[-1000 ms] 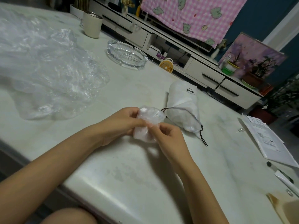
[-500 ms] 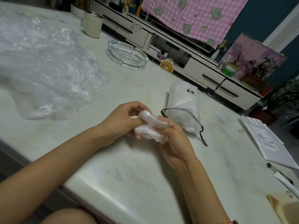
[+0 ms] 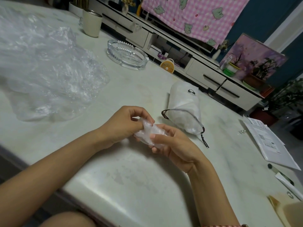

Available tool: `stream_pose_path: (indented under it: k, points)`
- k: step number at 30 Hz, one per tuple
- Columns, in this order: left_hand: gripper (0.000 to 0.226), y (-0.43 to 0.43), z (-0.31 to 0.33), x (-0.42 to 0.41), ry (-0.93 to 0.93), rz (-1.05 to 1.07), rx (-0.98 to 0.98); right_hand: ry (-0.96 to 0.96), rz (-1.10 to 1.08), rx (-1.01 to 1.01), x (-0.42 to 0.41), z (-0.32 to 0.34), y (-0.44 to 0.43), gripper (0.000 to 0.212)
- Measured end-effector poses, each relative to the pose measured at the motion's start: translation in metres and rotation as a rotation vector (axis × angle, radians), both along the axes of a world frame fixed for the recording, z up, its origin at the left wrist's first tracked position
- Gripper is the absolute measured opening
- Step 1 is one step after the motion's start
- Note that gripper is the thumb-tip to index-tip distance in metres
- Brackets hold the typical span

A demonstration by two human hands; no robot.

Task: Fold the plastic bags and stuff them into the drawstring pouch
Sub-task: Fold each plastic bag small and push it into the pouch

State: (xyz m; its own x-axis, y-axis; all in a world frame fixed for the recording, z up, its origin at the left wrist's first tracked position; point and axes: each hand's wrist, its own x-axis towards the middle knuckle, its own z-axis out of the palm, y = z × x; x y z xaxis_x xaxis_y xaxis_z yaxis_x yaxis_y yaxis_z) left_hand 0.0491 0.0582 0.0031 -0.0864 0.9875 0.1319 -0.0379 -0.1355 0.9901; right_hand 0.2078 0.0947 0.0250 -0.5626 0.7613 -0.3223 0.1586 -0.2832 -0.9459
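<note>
My left hand (image 3: pixel 126 122) and right hand (image 3: pixel 173 141) both above table (image 3: pixel 131 177), meeting on small folded bag (image 3: pixel 150 133). Left fingers curled over its top end, pinching. Right thumb pressed on bag's near side, fingers curled under it. Pouch (image 3: pixel 185 108) lying on its side just beyond right hand, mouth toward me, cord (image 3: pixel 204 138) trailing. Loose bags (image 3: pixel 45 68) heaped far left. Ashtray (image 3: pixel 127 54), cup (image 3: pixel 91 22) beyond. Papers (image 3: pixel 268 143) at right.
</note>
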Motion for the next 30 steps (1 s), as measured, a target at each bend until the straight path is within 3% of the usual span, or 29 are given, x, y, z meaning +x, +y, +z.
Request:
stream_pose_path:
  k: [2, 5, 7, 11, 14, 16, 19, 25, 30]
  points:
    - [0.017, 0.003, 0.000, -0.003, -0.072, -0.045, -0.078, -0.007, -0.060, 0.032, 0.000, 0.000, 0.001, 0.024]
    - [0.021, 0.001, 0.003, -0.004, -0.228, -0.128, -0.183, -0.022, -0.153, 0.068, -0.002, -0.003, 0.001, 0.023]
    - [0.029, 0.001, -0.001, -0.003, -0.129, -0.079, -0.167, -0.021, -0.155, 0.084, -0.002, -0.004, 0.001, 0.022]
    - [0.014, 0.002, -0.004, -0.001, 0.027, -0.012, -0.040, -0.067, -0.080, 0.179, 0.004, 0.002, 0.001, 0.018]
    - [0.015, 0.000, -0.003, -0.001, 0.038, -0.073, -0.019, -0.222, -0.046, 0.334, 0.006, 0.002, 0.001, 0.032]
    - [0.016, -0.001, -0.001, -0.001, 0.038, -0.072, -0.009, -0.289, 0.014, 0.376, 0.007, 0.002, 0.001, 0.022]
    - [0.014, -0.001, -0.001, -0.002, -0.021, -0.042, -0.005, -0.311, 0.024, 0.382, 0.016, 0.006, 0.003, 0.004]
    - [0.029, -0.002, -0.001, 0.000, 0.024, -0.070, 0.004, -0.334, 0.045, 0.422, 0.020, 0.008, 0.002, 0.013]
    - [0.022, 0.000, -0.002, 0.000, 0.047, -0.023, -0.024, -0.289, 0.120, 0.373, 0.019, 0.007, 0.001, 0.006]
